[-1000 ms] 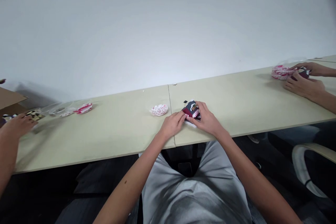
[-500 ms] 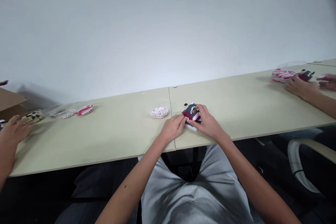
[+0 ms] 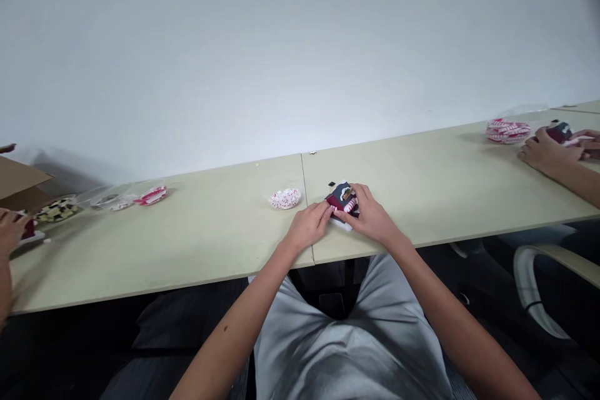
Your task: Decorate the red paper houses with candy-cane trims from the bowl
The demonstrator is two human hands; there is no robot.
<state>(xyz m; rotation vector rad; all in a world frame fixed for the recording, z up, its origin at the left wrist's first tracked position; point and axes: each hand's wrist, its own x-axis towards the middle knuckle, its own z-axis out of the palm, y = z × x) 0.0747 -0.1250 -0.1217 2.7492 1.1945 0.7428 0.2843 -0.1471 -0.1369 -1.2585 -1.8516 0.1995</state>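
Note:
A small model house (image 3: 344, 194) sits tilted on the table between my hands. It has a dark snow-patched roof, a dark red wall, a black-topped chimney and a white base. A red-and-white striped piece (image 3: 350, 205) lies against its side. My left hand (image 3: 310, 223) pinches the near-left edge of the house, fingers closed. My right hand (image 3: 369, 215) wraps round the right side, its thumb by the striped piece. What lies under the fingertips is too small to make out. A pile of small red-and-white pieces (image 3: 285, 199) lies to the left of my hands.
The pale table (image 3: 225, 231) runs along the wall, with a seam near my hands. On the left are a cardboard box (image 3: 21, 178), plastic bags of small parts (image 3: 150, 195) and a co-worker's hand (image 3: 10, 231). On the right, another co-worker's hand (image 3: 544, 149) holds a similar house beside striped pieces (image 3: 507, 131).
My hands stay on the house almost unmoved. The left co-worker's hand has drawn back from the parts, and a house shows by it. The right co-worker's hands have come together at their house.

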